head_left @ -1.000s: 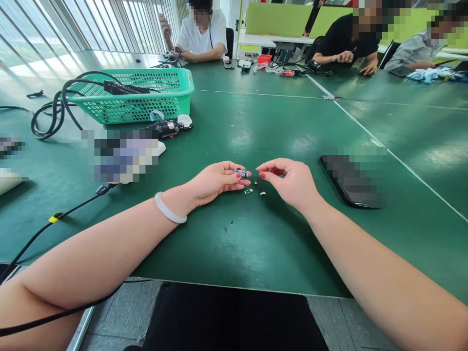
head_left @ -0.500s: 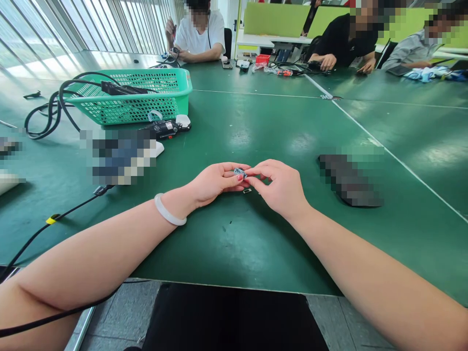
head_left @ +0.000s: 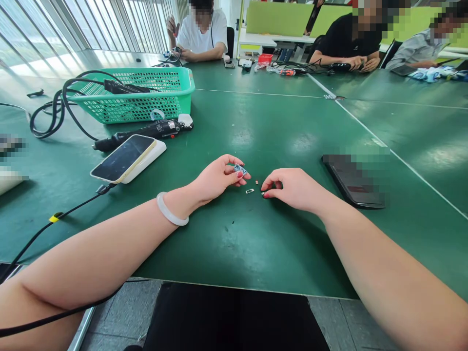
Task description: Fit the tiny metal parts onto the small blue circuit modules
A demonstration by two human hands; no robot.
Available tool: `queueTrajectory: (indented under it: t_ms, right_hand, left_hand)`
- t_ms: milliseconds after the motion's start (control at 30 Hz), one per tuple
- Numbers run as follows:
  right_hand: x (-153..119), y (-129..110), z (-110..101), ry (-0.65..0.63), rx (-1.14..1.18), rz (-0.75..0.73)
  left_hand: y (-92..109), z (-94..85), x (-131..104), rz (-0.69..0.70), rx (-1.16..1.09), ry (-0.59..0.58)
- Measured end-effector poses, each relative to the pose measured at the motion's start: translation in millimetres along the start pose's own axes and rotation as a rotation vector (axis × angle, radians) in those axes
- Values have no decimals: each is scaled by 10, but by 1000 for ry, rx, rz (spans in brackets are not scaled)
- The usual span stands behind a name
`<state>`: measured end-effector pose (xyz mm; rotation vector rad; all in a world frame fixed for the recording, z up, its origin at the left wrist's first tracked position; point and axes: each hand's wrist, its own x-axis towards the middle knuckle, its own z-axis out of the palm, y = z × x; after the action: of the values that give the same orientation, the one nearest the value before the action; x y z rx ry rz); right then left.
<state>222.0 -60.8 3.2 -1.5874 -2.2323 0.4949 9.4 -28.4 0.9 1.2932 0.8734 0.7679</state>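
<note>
Between the thumb and fingers of my left hand [head_left: 221, 178] is a small blue-and-white patterned piece [head_left: 240, 169], held just above the green table [head_left: 226, 243]. My right hand [head_left: 292, 187] is lower and to the right, its thumb and forefinger pinched at a tiny pale piece [head_left: 263, 193] at the table surface. Between the hands lie a small white-rimmed rectangular frame [head_left: 249, 191] and a tiny reddish piece [head_left: 257, 182].
On the left are a phone [head_left: 124, 158] on a white block, a black cylindrical tool [head_left: 146, 132], cables and a green basket [head_left: 139, 105]. A dark phone-like object [head_left: 353, 183] lies right. People sit across the table.
My right hand has moved away from the patterned piece, down and right to the table. My left hand still holds that piece. The tiny reddish piece is now visible.
</note>
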Motion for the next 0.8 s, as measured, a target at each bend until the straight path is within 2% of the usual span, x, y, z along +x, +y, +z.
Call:
queueTrajectory:
  t_ms: [167,367,533,800]
  right_hand:
    - [17,-33,61,18,-54,-25]
    - [-31,-267,43,300,134,-57]
    - [-54,-425,129,396,232,-92]
    - [-43,-433,236,497,203,-156]
  left_hand:
    - [-12,24,-5,19,107,-42]
    - [-60,26,-14,113,174,-96]
    - [-49,38,-34,149,270,-92]
    - [-49,43,-28,143,235,-127]
